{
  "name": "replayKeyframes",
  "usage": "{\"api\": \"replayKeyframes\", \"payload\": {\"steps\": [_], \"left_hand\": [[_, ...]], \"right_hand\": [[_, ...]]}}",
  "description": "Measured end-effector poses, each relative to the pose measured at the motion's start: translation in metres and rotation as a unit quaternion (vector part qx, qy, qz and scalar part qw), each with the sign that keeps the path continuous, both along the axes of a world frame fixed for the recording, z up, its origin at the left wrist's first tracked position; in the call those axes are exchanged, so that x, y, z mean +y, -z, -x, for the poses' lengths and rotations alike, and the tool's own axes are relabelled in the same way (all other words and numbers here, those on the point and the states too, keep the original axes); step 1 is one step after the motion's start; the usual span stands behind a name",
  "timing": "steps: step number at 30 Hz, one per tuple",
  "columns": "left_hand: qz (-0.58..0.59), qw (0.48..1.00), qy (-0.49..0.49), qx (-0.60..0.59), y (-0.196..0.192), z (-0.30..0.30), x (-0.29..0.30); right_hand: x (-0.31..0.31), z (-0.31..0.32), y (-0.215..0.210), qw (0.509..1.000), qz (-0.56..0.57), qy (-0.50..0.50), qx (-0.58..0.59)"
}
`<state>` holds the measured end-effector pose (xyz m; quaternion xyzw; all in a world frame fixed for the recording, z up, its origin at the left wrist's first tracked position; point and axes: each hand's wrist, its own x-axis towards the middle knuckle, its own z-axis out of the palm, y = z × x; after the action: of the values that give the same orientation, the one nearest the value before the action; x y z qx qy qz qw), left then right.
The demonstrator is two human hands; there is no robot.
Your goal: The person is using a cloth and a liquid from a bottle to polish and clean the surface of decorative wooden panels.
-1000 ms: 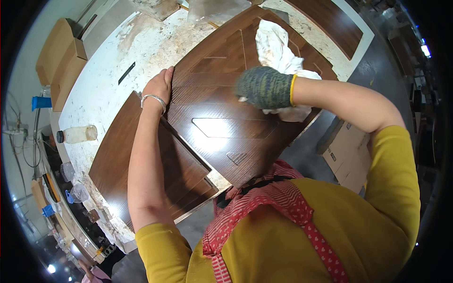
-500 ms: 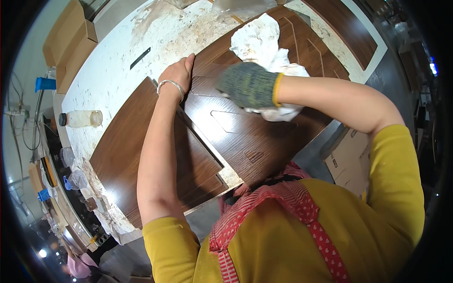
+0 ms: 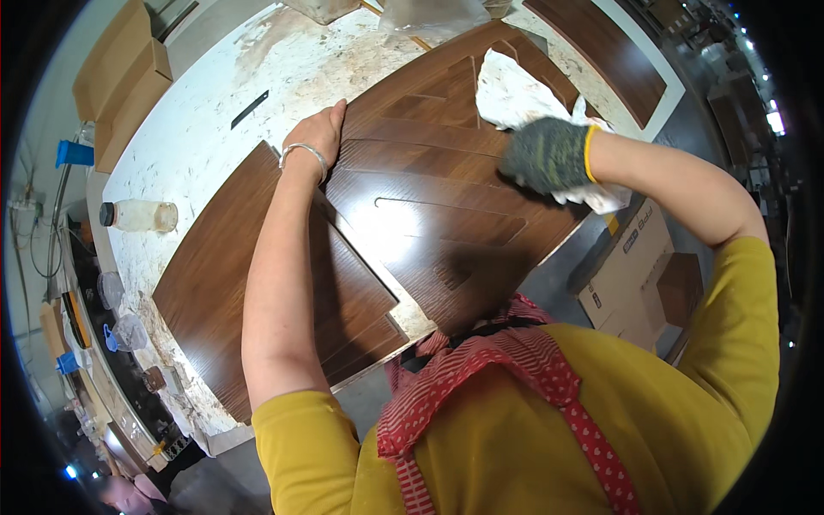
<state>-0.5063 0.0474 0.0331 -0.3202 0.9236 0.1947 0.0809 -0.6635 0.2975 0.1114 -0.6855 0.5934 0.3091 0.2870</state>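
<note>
A dark brown wood-grain panel with grooved lines lies in front of me. My right hand, in a dark green knitted glove with a yellow cuff, presses a stained white cloth onto its right part. The cloth bunches under the palm and spreads out on both sides. My bare left hand, with a silver bangle on the wrist, rests on the panel's left edge, fingers stretched toward the far side. Left of it lies a second brown panel, with a narrow gap between the two.
The white worktable is blotched with brown stains. On it are a short black strip and a dark-capped clear bottle. An open cardboard box stands far left, another carton low at right. A further brown panel lies far right.
My gloved right hand has slid right across the panel with the cloth, baring more of the grooved middle. My left hand stays on the panel's edge.
</note>
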Motion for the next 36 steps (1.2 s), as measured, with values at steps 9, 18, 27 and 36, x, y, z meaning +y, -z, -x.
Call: {"api": "replayKeyframes", "payload": {"steps": [9,18,27,36], "left_hand": [[0.038,0.998,0.001,0.051,0.009,-0.002,-0.006],[0.057,0.997,-0.012,0.056,0.007,-0.008,0.002],[0.190,0.965,0.105,0.147,0.006,0.019,0.021],[0.233,0.966,0.069,0.092,0.017,0.059,0.069]], "right_hand": [[0.001,-0.024,0.050,0.850,0.467,-0.014,-0.244],[0.070,0.059,-0.058,0.913,0.191,0.335,-0.133],[0.092,0.074,0.012,0.842,0.479,0.147,-0.203],[0.052,0.010,0.046,0.923,0.331,0.096,-0.170]]}}
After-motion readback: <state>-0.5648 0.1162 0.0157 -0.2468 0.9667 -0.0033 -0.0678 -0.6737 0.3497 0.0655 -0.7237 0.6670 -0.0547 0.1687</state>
